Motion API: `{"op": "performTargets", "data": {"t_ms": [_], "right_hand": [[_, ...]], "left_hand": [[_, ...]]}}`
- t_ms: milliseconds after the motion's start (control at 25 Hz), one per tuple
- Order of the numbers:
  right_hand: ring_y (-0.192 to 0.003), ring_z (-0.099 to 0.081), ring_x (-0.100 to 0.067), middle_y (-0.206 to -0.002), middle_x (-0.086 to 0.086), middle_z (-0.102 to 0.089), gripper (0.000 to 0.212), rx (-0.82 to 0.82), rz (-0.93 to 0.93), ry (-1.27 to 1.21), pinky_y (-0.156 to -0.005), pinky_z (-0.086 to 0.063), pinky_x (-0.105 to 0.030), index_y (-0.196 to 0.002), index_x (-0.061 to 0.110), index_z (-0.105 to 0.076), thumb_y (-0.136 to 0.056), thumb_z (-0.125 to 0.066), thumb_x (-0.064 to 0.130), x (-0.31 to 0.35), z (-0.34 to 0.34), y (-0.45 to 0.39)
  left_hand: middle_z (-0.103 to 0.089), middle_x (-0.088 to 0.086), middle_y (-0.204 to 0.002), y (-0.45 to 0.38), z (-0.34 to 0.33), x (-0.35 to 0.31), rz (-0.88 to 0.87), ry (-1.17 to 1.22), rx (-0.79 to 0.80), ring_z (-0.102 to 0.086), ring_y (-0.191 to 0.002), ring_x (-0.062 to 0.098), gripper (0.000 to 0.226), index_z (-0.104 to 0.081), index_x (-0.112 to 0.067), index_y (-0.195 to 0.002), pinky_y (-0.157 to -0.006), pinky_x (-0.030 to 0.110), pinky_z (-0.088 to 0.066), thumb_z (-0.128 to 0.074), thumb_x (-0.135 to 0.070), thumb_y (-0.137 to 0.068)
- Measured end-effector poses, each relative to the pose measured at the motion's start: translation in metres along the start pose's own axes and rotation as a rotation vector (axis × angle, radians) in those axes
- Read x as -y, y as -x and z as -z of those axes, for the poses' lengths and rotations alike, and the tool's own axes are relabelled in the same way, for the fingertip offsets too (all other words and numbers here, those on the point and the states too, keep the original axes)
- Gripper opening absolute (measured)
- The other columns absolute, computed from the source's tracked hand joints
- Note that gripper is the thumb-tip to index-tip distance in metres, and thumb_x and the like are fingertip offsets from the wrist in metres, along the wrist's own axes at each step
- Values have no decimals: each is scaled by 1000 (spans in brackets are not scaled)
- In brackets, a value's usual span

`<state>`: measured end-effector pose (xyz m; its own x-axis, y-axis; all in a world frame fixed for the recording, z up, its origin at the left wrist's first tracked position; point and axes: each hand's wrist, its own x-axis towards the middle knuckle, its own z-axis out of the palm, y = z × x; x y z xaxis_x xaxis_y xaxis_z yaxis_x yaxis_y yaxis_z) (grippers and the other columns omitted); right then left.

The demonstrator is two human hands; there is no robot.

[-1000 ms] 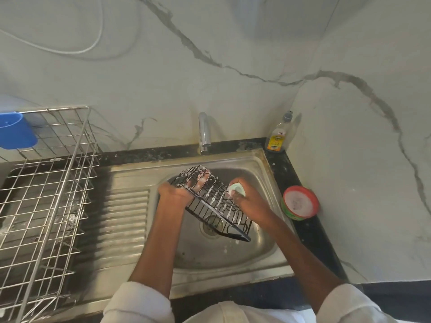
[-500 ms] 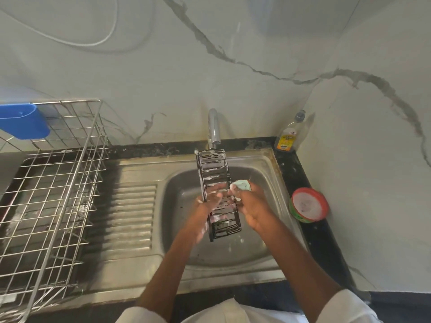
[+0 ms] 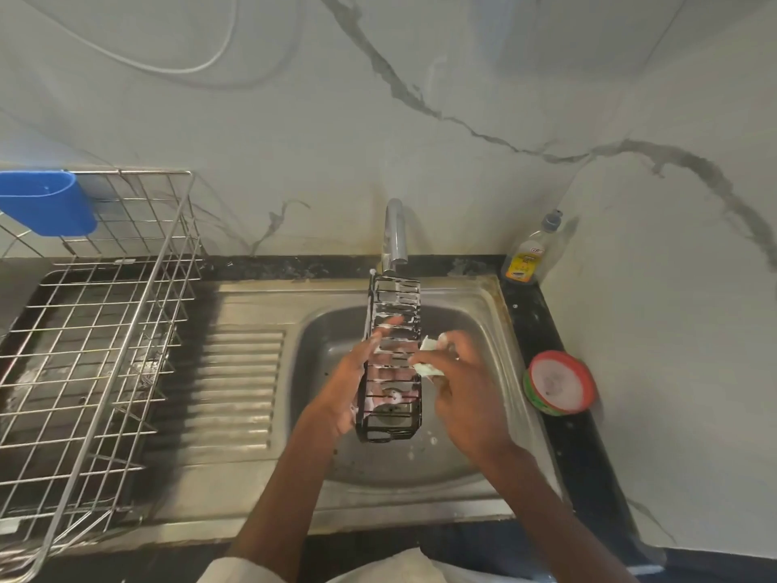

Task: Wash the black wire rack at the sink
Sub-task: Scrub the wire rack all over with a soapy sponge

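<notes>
The black wire rack (image 3: 393, 296), long and narrow and streaked with white suds, is held lengthwise over the steel sink basin (image 3: 323, 330), its far end under the tap (image 3: 394, 233). My left hand (image 3: 349, 385) holds its left side, fingers reaching under and through the wires. Beside the rack's right edge, my right hand (image 3: 462, 385) grips a pale green scrub pad (image 3: 428, 359) and presses it against the wires. No water is seen running.
A steel dish-drying rack (image 3: 96, 351) with a blue plastic cup holder (image 3: 46, 204) stands on the left over the ribbed drainboard (image 3: 235, 385). A dish soap bottle (image 3: 527, 254) and a red-rimmed tub of paste (image 3: 559, 382) sit on the black counter at right.
The rack was turned from a slanted, flat position to lengthwise and end-on toward the tap. My left hand shifted to its left side; my right hand with the pad stays at its right edge.
</notes>
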<state>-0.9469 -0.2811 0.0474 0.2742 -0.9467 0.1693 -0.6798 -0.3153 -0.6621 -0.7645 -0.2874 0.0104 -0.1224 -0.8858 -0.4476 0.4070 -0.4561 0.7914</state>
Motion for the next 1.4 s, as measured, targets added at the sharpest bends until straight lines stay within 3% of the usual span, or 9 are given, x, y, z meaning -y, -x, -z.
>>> {"op": "performTargets", "data": {"t_ms": [280,360,520,800,920,1040,1200,1280,1400], "right_hand": [[-85,-67,4,-97,15,-70,49,148,-251,-258,-69,-52,-15,-107,40,-51,-82,-82,11,9,6,-12],[-80,-70,-1,-95,12,-73,51,107,-275,-255,-68,-57,-24,-108,36,-55,-76,-87,13,12,12,-20],[-76,-67,5,-92,16,-76,26,197,-162,-42,-66,-49,-14,-101,30,-79,-80,-84,16,19,18,-26],[-100,-69,-20,-110,-2,-76,29,-166,-198,205,-87,-52,-32,-113,18,-75,-87,-73,5,-4,8,-96],[-100,-67,-15,-111,-1,-72,38,-32,-14,189,-85,-51,-21,-110,14,-76,-83,-67,-11,7,-4,-56],[-96,-67,-6,-104,6,-75,37,95,108,27,-87,-51,-13,-98,17,-81,-75,-66,-9,17,-2,-6],[-80,-72,-4,-98,15,-76,33,212,-172,-250,-72,-61,-23,-105,24,-80,-83,-75,-1,20,5,-34],[-82,-73,-5,-101,10,-76,29,5,-273,-195,-67,-59,-19,-111,21,-77,-86,-75,6,13,-1,-74],[-93,-71,-11,-104,4,-78,28,-227,-311,-5,-83,-58,-29,-110,19,-78,-85,-69,9,8,-3,-125]], "left_hand": [[-67,22,-135,-7,-3,6,-23,157,44,-67,-109,37,51,-66,-23,-146,-95,50,-54,-45,-50,-107],[-71,21,-127,-7,-8,6,45,293,30,-72,-103,34,62,-64,-16,-147,-88,42,-59,-37,-57,-109],[-71,16,-115,-13,-13,9,46,345,3,-71,-96,31,56,-67,-13,-142,-85,41,-57,-42,-50,-109],[-71,24,-125,-6,-27,12,69,190,-13,-72,-105,53,61,-68,-9,-138,-99,55,-55,-40,-55,-110],[-76,21,-106,-12,-27,7,80,185,-49,-76,-82,36,56,-76,-7,-116,-79,42,-61,-47,-54,-108],[-78,15,-103,-15,-24,12,65,198,-73,-75,-79,26,55,-73,0,-126,-63,34,-60,-49,-47,-109],[-79,16,-100,-15,-21,17,64,163,-149,-73,-87,33,43,-87,-20,-97,-76,38,-50,-54,-46,-101],[-76,26,-109,-11,-25,14,117,136,-117,-75,-95,47,51,-80,-8,-111,-87,46,-52,-52,-50,-103],[-72,34,-122,-10,-28,16,134,81,-56,-68,-114,60,65,-69,2,-129,-116,66,-41,-44,-55,-108]]}}
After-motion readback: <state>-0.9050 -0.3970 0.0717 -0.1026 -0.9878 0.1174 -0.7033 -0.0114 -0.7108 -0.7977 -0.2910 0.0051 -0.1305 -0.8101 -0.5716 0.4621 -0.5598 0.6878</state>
